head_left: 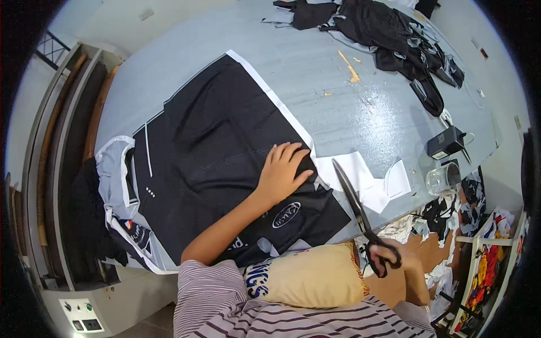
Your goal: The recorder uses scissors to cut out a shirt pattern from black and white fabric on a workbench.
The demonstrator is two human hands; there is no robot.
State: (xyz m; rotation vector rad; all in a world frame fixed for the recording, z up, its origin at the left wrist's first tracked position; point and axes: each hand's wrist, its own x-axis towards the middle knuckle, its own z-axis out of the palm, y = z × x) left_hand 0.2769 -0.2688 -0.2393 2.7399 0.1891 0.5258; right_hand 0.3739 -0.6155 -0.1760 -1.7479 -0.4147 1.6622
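Note:
A large black fabric piece with a white edge strip (208, 129) lies spread over the grey table. My left hand (280, 172) rests flat on its right part with the fingers spread. A pair of large black scissors (355, 200) is in my right hand (394, 254), past the table's near edge. Its long blades point up and away, over white fabric pieces (363, 174) beside the black cloth. The blades look closed. A grey and white fabric bundle (117, 169) hangs at the black cloth's left end.
Black fabric scraps (377, 28) pile up at the far right. A black box (445, 142) and a clear glass (442, 179) stand near the right edge. A yellow cushion (310, 276) lies against my front. Fabric rolls (73, 141) stand left; a shelf (484, 259) of scraps stands right.

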